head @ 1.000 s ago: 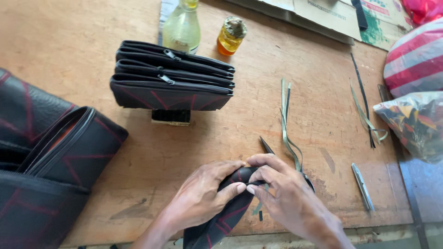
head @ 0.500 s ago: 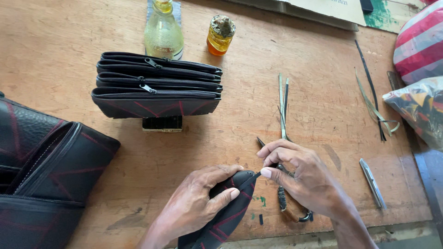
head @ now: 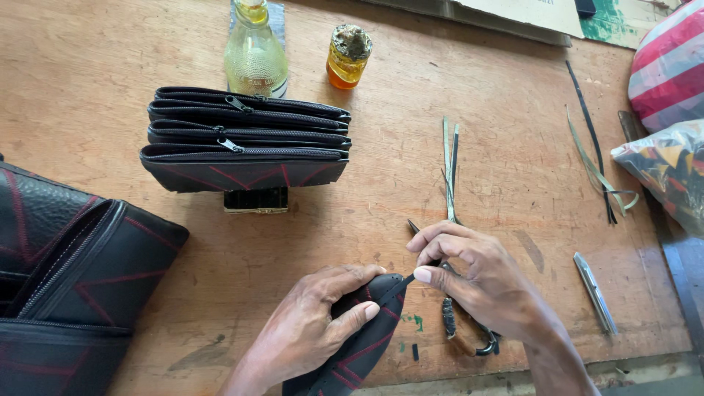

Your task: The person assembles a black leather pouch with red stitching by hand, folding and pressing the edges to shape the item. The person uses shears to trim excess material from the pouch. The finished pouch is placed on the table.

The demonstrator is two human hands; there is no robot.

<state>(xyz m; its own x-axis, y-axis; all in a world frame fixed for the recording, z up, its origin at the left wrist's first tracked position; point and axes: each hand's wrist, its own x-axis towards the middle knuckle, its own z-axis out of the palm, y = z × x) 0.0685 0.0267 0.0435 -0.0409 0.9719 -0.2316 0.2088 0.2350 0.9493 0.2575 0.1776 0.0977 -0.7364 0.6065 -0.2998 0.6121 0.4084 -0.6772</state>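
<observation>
Fingertips (head: 422, 275) of the right hand (head: 480, 282) are pinched shut on a thin black strip (head: 396, 287) that runs from the pouch end up and to the right, so the strip's long axis slants from lower left to upper right and the right hand lies at its upper end. That strip leaves the tip of a black pouch with red stitching (head: 352, 352), lower centre of the frame, its length running down-left toward the bottom edge. Around the pouch's upper end the left hand (head: 315, 330) is curled closed, thumb on top. Under the right hand lie scissors (head: 462, 330). A row of zippered pouches (head: 246, 147) stands in the upper left-centre, with a glass bottle (head: 254, 51) and a small jar (head: 347, 55) behind it.
</observation>
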